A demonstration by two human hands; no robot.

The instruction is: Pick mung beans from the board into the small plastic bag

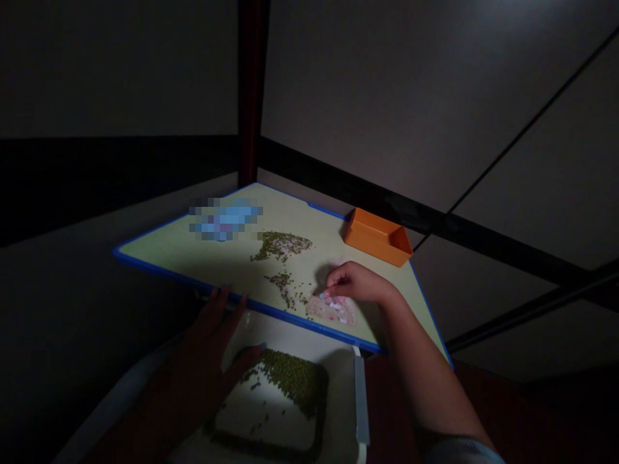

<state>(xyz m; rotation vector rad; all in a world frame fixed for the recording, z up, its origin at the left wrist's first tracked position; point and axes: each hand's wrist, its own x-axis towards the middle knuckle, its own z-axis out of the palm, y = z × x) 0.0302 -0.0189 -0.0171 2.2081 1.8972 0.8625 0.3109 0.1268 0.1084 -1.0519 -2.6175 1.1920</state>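
My right hand (355,281) is over the right part of a pale yellow board (227,270) with a blue rim. Its thumb and fingertips are pinched together; anything between them is too small to make out. Just under those fingertips lies a flat, pale pink patterned thing (333,312), its kind unclear. Small green beans (280,245) are scattered to the left of it, in two loose patches. My left hand (207,341), dim in shadow, has its fingers spread at the board's near edge, its thumb above a white tub (345,386). More green beans (294,377) lie in the tub.
An orange rectangular box (380,237) stands at the board's right back corner. A blurred light-blue item (225,219) lies at the back left. Dark-banded walls meet behind the board, with a dark red post (249,96) in the corner.
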